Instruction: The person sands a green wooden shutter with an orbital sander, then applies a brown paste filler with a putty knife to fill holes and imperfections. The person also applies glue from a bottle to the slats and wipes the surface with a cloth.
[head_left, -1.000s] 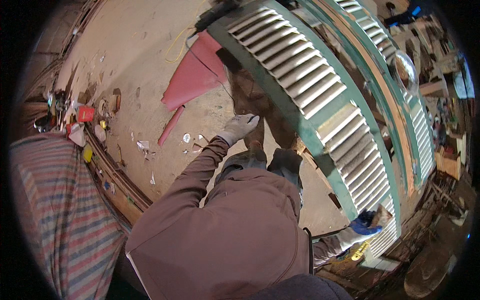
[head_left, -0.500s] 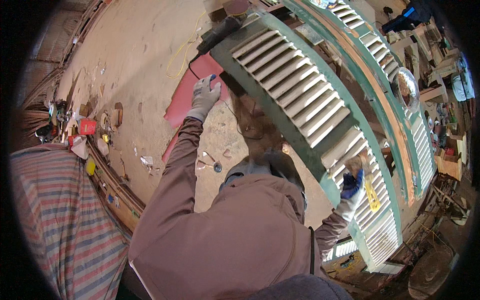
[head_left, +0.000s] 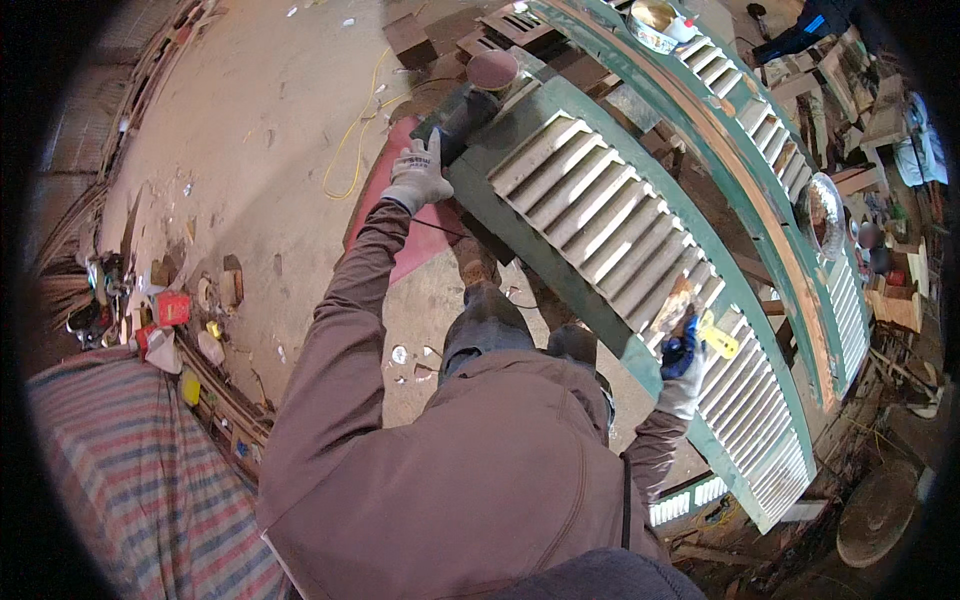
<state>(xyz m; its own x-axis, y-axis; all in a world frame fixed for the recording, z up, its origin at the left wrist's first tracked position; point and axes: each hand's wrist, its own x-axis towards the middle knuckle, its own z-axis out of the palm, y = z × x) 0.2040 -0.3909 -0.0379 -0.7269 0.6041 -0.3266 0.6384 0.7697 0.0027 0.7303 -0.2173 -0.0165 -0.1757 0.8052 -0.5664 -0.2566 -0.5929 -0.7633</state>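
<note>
My left hand point(head_left: 418, 180), in a pale work glove, is at the near end of a black power tool point(head_left: 465, 118) with a round disc point(head_left: 492, 70). Its fingers are stretched out against the tool's body, not visibly wrapped round it. The tool lies at the far end of a green louvred shutter point(head_left: 590, 225) with pale slats. My right hand point(head_left: 682, 368), gloved with dark blue fingers, is closed on a brush point(head_left: 718, 338) with a yellow handle. The brush's brownish bristles rest over the slats, around the shutter's middle.
A second green shutter point(head_left: 770, 235) lies beyond the first, with a tin point(head_left: 652, 25) and a round transparent-looking container point(head_left: 822, 215) on it. A red sheet point(head_left: 420, 245) lies under my left arm. Yellow cord point(head_left: 350, 165) trails on the floor; a striped cloth point(head_left: 150, 480) covers something at left.
My left hand has moved from beside the tool's cord up to the tool itself. My right hand, with the brush, has shifted farther up the slats. The view has tilted slightly.
</note>
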